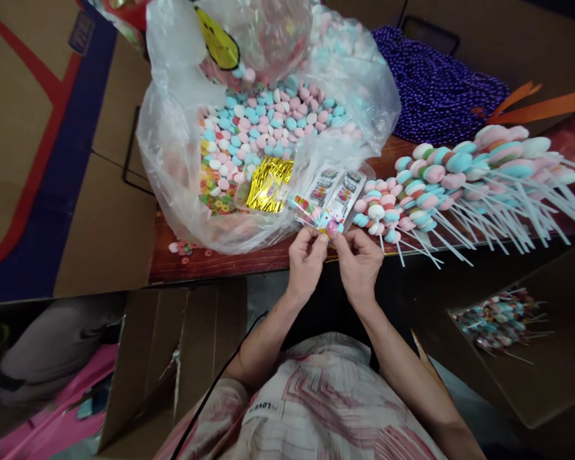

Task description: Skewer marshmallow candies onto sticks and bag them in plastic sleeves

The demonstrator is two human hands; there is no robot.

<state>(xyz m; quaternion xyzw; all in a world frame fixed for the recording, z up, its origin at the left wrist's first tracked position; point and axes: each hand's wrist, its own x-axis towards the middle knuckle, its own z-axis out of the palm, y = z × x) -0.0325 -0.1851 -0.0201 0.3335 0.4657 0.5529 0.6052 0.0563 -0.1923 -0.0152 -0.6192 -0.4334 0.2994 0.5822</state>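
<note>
My left hand (305, 259) and my right hand (359, 259) meet at the table's front edge, both pinched on a small clear printed wrapper (326, 195) with a candy piece (332, 227) at its near end. The wrapper lies against a big clear plastic bag (182, 160) full of pink, blue and white candies (273, 115). A bundle of gold twist ties (268, 184) rests in the bag just left of the wrapper. To the right lies a pile of candy skewers (460, 172) on white sticks.
Purple bead strings (436, 83) and orange ribbon (541, 108) sit at the back right. Cardboard boxes (182, 345) stand at the left and below the table. A box at lower right holds finished wrapped candies (501, 319). Loose candy rings (186, 248) lie on the red table edge.
</note>
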